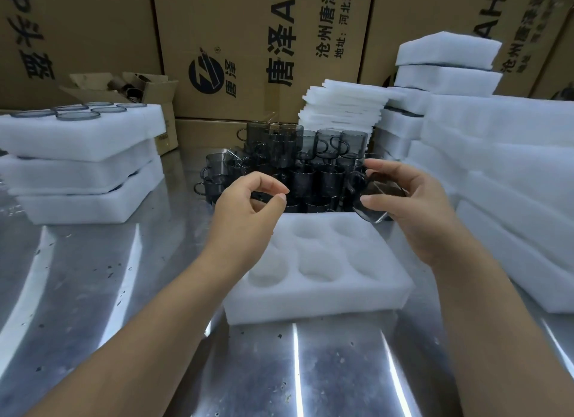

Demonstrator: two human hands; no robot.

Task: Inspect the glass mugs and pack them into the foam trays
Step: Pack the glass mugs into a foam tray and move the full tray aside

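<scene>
A white foam tray with several round empty pockets lies on the steel table in front of me. Behind it stands a stacked cluster of smoky grey glass mugs. My right hand holds one grey mug tilted on its side above the tray's far right corner, handle toward the left. My left hand hovers over the tray's far left part, thumb and forefinger curled close together with nothing in them.
Filled foam trays are stacked at the left, mug rims showing in the top one. Foam trays and sheets pile up at the right and back. Cardboard boxes wall off the rear. The steel table shows in front.
</scene>
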